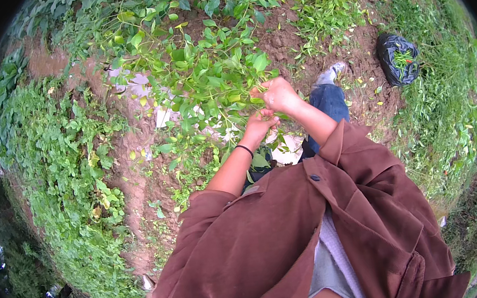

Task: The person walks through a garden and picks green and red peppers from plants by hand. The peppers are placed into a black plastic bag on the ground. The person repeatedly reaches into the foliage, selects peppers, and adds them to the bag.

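A leafy green pepper plant [199, 74] spreads in front of me, some of its leaves yellowing. My right hand [280, 95] is closed among the leaves at the plant's near right side, its fingertips pinching a leafy sprig. Just below and to the left, my left hand [259, 126] has its fingers curled and thumb close to the fingertips, touching the foliage. Whether something thin lies between those fingers is too small to tell. A dark band [245, 150] circles the left wrist. No pepper is clearly visible at either hand.
A black plastic bag [383, 62], holding green and a few red chili peppers [403, 60], sits on the right. A heap of leafy plants [327, 2] lies on brown soil [279, 42] at upper right. My shoe [330, 73] is beside the plant. Low green crops [68, 168] grow left.
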Demonstrator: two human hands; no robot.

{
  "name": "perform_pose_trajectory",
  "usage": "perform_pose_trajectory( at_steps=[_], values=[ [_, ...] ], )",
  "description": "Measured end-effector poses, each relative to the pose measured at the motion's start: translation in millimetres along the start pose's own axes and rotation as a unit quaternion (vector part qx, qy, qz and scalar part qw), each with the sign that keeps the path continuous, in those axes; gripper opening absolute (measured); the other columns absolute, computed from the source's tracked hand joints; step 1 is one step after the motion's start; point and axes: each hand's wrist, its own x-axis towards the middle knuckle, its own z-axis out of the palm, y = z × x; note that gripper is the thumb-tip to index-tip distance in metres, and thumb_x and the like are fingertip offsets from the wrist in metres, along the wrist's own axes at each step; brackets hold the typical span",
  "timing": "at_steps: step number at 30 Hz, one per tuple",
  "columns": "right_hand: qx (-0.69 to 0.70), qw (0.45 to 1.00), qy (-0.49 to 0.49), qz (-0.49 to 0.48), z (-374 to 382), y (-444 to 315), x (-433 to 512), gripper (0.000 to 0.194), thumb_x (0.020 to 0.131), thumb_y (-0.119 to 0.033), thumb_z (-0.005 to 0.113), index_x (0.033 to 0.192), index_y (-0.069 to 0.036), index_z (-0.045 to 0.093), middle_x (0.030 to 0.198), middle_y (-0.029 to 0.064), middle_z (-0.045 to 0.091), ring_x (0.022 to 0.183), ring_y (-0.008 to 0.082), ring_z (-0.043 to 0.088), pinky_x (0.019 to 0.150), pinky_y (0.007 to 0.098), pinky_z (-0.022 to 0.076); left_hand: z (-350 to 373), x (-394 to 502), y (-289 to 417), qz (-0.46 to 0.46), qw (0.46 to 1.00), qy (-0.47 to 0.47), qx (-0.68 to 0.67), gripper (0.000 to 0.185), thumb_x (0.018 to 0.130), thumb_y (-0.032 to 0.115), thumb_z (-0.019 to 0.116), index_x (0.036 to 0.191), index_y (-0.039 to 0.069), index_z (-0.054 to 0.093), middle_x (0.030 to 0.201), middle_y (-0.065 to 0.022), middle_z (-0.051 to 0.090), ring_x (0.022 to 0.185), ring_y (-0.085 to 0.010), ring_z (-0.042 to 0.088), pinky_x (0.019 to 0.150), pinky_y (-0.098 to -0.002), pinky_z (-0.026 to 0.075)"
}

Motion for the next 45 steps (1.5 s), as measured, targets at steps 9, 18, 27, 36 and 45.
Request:
perform_pose_trajectory(
  at_steps=[9,18,27,36,45],
  values=[
    [-0.162,0.898,0.393,-0.118,-16,12,19,0.051,0.074,-0.049,0.065,0.078,0.002,0.065,0.071,0.0235,0.063,0.074,0.0376,0.064,0.067,0.0426,0.0504,25,19,0,0.026,0.998,-0.037,0.048,0.009,0.083,0.003,0.062,0.087,0.003,0.055,0.077,-0.006,0.063,0.063,-0.011,0.055,0.062,-0.0238,0.045],
    [0.135,0.978,0.157,-0.029,-55,38,19,0.021,0.076,-0.017,0.069,0.069,0.001,0.059,0.06,0.0095,0.061,0.053,0.0185,0.059,0.047,0.0312,0.0474,19,22,-10,0.019,0.998,-0.024,0.048,0.014,0.083,0.004,0.064,0.088,0.005,0.051,0.076,-0.0056,0.063,0.063,-0.0109,0.055,0.06,-0.0231,0.045],
    [0.42,0.902,-0.079,0.061,-70,37,-6,0.02,0.084,-0.024,0.064,0.082,-0.007,0.054,0.066,0.0014,0.056,0.045,0.0068,0.049,0.035,0.0196,0.0385,13,22,-15,0.012,0.999,-0.026,0.021,0.012,0.083,0.0,0.061,0.087,0.004,0.05,0.077,-0.0064,0.061,0.067,-0.0135,0.058,0.061,-0.0247,0.046],
    [0.587,0.777,-0.227,-0.016,-85,71,-27,0.021,0.09,-0.025,0.054,0.101,-0.007,0.053,0.075,0.0039,0.052,0.062,0.014,0.051,0.045,0.0191,0.0428,12,23,-19,0.01,1.0,-0.015,-0.012,0.012,0.082,0.0,0.062,0.085,0.005,0.051,0.078,-0.0056,0.061,0.064,-0.012,0.056,0.059,-0.0241,0.046],
    [0.45,0.864,-0.224,0.035,-52,67,-26,0.022,0.084,-0.01,0.062,0.103,-0.001,0.054,0.074,0.0014,0.053,0.053,0.0071,0.049,0.043,0.0191,0.0395,15,21,-22,0.004,1.0,-0.006,0.007,0.013,0.082,0.002,0.063,0.085,0.005,0.051,0.08,-0.0054,0.06,0.062,-0.0116,0.054,0.057,-0.024,0.045]
  ],
)
